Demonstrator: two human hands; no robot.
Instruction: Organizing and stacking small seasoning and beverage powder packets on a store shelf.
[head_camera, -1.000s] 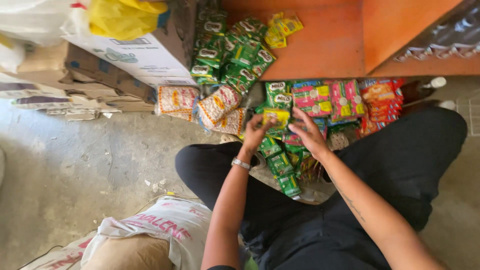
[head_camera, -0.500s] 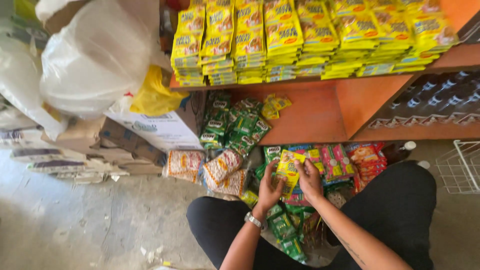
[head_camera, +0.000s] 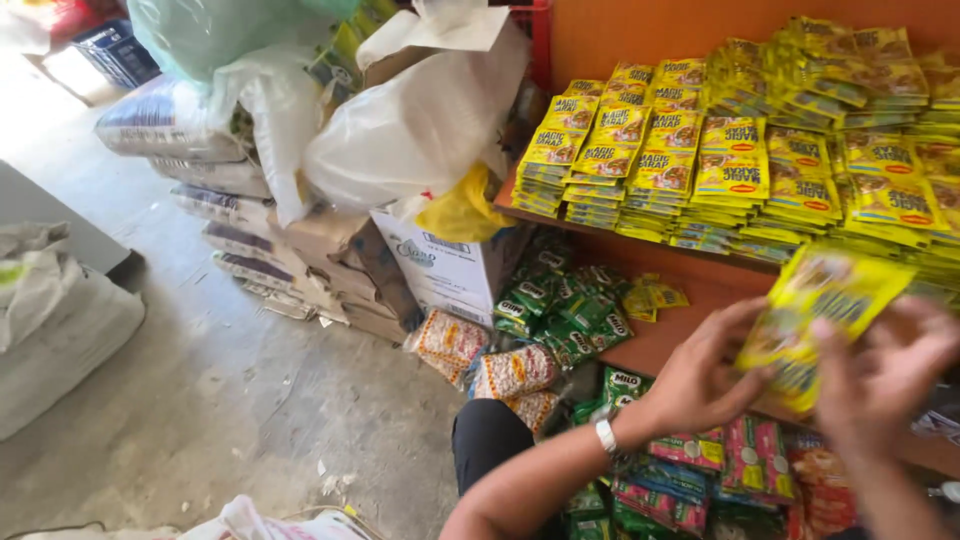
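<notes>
Both my hands hold up a bundle of yellow sachets (head_camera: 822, 315) in front of an orange shelf (head_camera: 690, 330). My left hand (head_camera: 705, 375), with a watch on its wrist, grips the bundle's left edge. My right hand (head_camera: 880, 375) is blurred and grips its right side. On the upper shelf board lie several rows of stacked yellow sachets (head_camera: 740, 150). Green sachets (head_camera: 565, 305) and a few small yellow ones (head_camera: 650, 295) lie on the lower board.
Bags of beans (head_camera: 495, 365) and pink and green packets (head_camera: 720, 470) lie on the floor by my knees. A cardboard box (head_camera: 450, 265), white plastic bags (head_camera: 400, 120) and stacked sacks (head_camera: 250, 240) stand at the left. Bare concrete floor (head_camera: 200, 400) spreads further left.
My hands have risen from the floor pile with the yellow sachet bundle, up to shelf height. The view has tilted up and now shows the stocked upper shelf.
</notes>
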